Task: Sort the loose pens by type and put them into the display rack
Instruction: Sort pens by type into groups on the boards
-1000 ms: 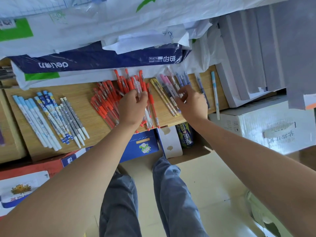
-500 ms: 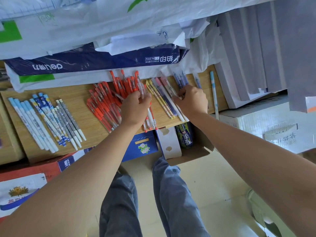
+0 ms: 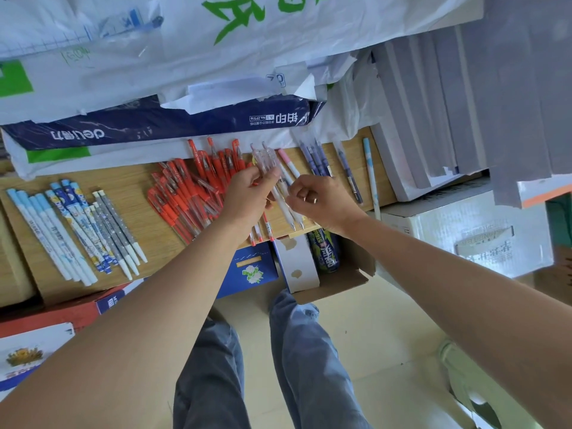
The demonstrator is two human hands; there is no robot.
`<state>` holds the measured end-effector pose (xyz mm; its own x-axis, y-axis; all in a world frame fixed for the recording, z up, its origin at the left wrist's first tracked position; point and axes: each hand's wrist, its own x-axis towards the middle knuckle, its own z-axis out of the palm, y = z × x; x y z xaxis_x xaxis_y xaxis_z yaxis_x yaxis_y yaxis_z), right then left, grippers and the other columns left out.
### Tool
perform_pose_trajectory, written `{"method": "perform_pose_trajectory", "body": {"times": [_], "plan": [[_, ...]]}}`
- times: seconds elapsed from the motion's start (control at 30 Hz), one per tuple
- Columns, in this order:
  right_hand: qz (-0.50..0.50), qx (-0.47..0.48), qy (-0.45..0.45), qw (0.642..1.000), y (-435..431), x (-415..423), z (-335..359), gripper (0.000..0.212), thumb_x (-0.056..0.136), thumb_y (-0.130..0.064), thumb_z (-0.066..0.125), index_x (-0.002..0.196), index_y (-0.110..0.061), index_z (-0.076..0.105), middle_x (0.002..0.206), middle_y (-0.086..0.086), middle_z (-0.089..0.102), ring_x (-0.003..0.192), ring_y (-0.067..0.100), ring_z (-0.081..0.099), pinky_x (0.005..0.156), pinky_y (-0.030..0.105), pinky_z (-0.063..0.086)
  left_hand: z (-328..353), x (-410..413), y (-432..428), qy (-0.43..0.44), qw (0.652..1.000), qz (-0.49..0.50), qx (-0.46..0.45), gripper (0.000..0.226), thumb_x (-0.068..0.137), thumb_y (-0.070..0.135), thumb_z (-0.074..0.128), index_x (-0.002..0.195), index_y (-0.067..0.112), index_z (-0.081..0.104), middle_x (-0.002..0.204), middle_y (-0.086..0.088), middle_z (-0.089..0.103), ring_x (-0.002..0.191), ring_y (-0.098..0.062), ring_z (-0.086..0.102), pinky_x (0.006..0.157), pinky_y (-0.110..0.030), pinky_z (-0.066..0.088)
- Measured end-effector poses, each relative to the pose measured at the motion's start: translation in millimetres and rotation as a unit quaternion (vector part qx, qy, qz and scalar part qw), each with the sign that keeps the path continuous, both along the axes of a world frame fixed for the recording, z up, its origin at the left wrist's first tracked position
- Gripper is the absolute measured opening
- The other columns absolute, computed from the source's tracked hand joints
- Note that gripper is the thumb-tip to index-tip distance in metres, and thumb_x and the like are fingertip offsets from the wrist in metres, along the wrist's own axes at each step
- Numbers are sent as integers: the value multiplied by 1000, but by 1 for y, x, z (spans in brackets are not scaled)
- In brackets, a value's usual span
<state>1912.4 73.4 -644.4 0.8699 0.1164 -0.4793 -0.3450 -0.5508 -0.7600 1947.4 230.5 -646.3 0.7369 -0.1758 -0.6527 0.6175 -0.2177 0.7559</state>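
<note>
Head view: your left hand gripped a bunch of clear-capped pens above the table, long axes pointing away from you. Your right hand, just beside it, curled its fingers at a white pen; whether it gripped could not be confirmed. Red pens lay left of both hands.

- Wooden shelf running across in front of me.
- Far left: light-blue pens lying side by side; dark-blue patterned pens lying just beside them; grey dotted pens lying next. All slanting, pointed ends toward front edge.
- Middle: red pens lying in loose heap, some crossing others.
- Right of heap: pink-capped pen and purple pens lying near back.
- Right end: single pale-blue pen lying apart, tip reaching front edge.
- Blue paper pack sitting along back edge.
</note>
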Motion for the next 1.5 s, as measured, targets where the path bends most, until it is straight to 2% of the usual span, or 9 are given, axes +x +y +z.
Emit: {"method": "perform_pose_trajectory", "body": {"times": [0.1, 0.27, 0.4, 0.5, 0.7, 0.87, 1.17, 1.33, 1.5], "plan": [[-16, 52, 92, 994, 4, 4, 6, 25, 89, -38, 64, 97, -14, 63, 80, -8, 66, 72, 6, 60, 67, 17, 47, 5, -1, 2, -1, 1000, 16, -11, 19, 97, 22, 54, 82, 14, 61, 68, 1, 57, 56, -8, 54, 54, -21, 48], [91, 32, 123, 988, 19, 9, 8, 68, 84, -62, 55, 97, 5, 57, 94, 29, 61, 81, 37, 61, 73, 45, 48, 15, -4, 13, 12, 999, 37, -7, 29, 94, 29, 58, 71, 13, 52, 59, 0, 42, 56, -17, 43, 55, -28, 38], [149, 17, 108, 983, 38, 15, 20, 55, 92, -45, 56, 103, 9, 58, 102, 32, 60, 92, 41, 60, 85, 52, 48, 24, -6, 37, 42, 995, 87, 3, 30, 87, 36, 66, 75, 12, 52, 46, 14, 38, 38, -3, 34, 46, -24, 28], [195, 11, 99, 976, 59, 17, 31, 39, 93, -40, 59, 88, -1, 61, 81, 16, 63, 78, 30, 61, 79, 45, 50, 32, -10, 61, 42, 995, 89, 19, 32, 89, 34, 64, 77, 7, 51, 48, 9, 29, 32, -2, 27, 41, -22, 27], [240, 38, 107, 964, 127, 18, 59, 42, 93, -31, 60, 125, -6, 55, 111, 1, 57, 80, 7, 54, 70, 23, 44, 56, -26, 121, -13, 982, 139, 124, 38, 84, 31, 63, 60, 14, 37, 50, 3, 28, 45, -13, 30, 51, -29, 25], [305, 12, 110, 946, 195, 13, 73, 20, 91, -30, 63, 102, -13, 61, 102, 2, 59, 94, 19, 57, 86, 37, 48, 75, -44, 182, 16, 977, 168, 128, 41, 69, 50, 48, 76, 10, 55, 62, -5, 41, 57, -16, 38, 55, -30, 33], [257, 43, 192, 946, 324, 2, 80, 25, 90, -31, 65, 103, -9, 64, 85, 12, 69, 56, 8, 53, 52, 20, 45, 71, -60, 315, 48, 973, 219, 56, 25, 76, 34, 49, 65, 11, 50, 53, -5, 42, 39, -14, 34, 46, -22, 24], [263, 16, 204, 943, 384, -5, 71, 27, 90, -32, 64, 102, -8, 63, 71, 0, 62, 50, 2, 55, 51, 19, 47, 62, -71, 388, 68, 984, 159, 30, 23, 90, 25, 49, 80, 6, 57, 55, -3, 38, 42, -14, 33, 48, -25, 24], [229, -41, 177, 956, 422, -10, 53, 17, 87, -31, 68, 90, -17, 60, 72, -3, 61, 52, 8, 54, 50, 23, 45, 50, -73, 435, 36, 993, 60, 91, 27, 94, 23, 46, 68, 19, 55, 63, 3, 53, 57, -14, 49, 52, -26, 36]]}}
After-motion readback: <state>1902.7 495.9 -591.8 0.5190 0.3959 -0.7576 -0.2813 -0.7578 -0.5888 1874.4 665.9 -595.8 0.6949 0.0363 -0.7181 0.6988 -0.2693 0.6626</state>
